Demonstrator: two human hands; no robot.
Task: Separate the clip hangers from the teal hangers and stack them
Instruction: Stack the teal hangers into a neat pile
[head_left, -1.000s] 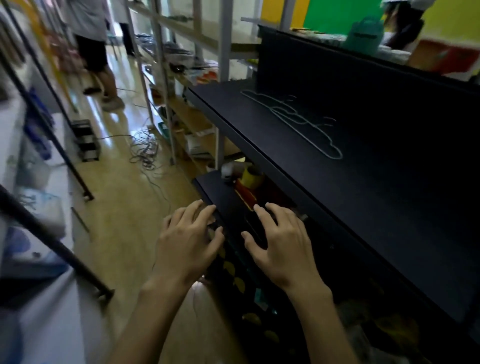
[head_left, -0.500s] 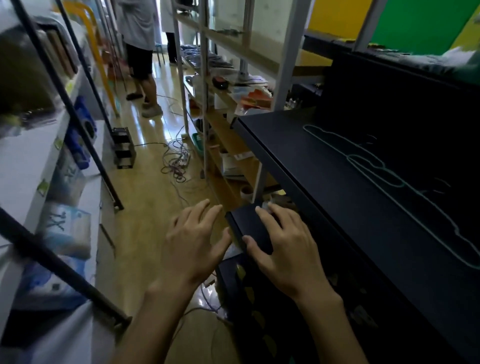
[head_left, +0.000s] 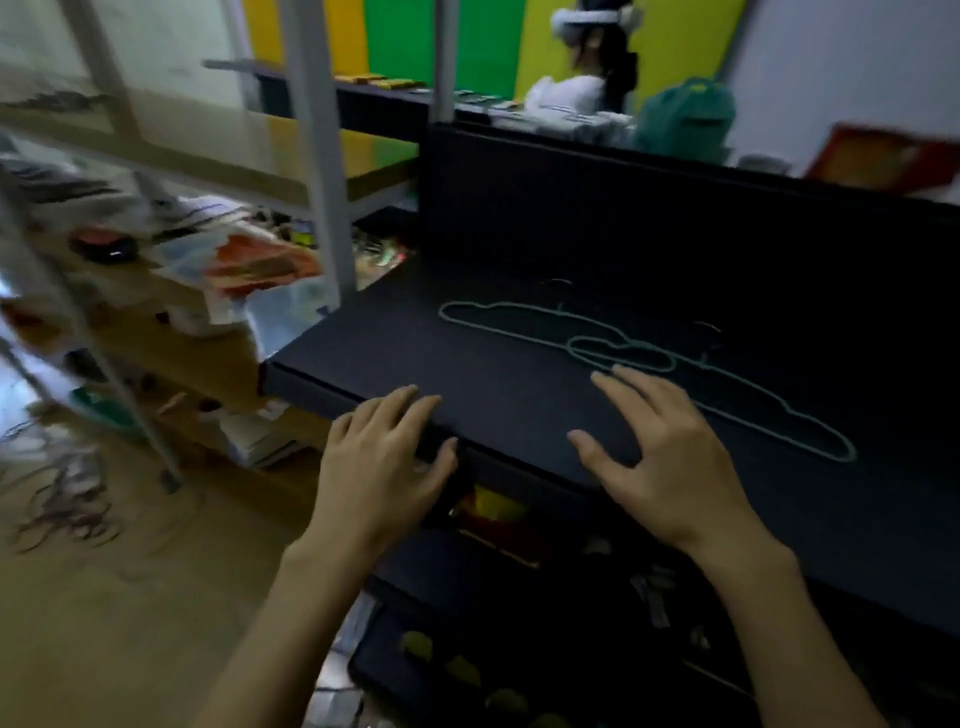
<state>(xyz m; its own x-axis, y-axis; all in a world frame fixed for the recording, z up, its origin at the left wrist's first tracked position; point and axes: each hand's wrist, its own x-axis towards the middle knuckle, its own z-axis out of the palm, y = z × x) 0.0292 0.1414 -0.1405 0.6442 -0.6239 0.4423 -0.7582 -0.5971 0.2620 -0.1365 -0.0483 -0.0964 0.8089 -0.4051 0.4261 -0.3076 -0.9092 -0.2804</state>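
Observation:
Two thin teal hangers lie overlapping on the black shelf top (head_left: 467, 364): one further left (head_left: 498, 312), the other stretching to the right (head_left: 779, 421). Faint dark hook shapes near them may be clip hangers; the surface is too dark to tell. My left hand (head_left: 384, 467) hovers with spread fingers over the shelf's front edge. Also spread and holding nothing, my right hand (head_left: 660, 462) is above the shelf, its fingertips just short of the right teal hanger.
A black back panel (head_left: 649, 218) rises behind the shelf top. Lower black shelves (head_left: 519, 623) hold coloured items. A metal rack (head_left: 317, 171) with clutter stands left, cables lie on the wood floor (head_left: 104, 597). A person (head_left: 592, 73) is beyond the panel.
The view swung right and up onto the black shelf top. Both hands rose from the lower shelf to the top shelf's front edge, the right one nearing the teal hangers.

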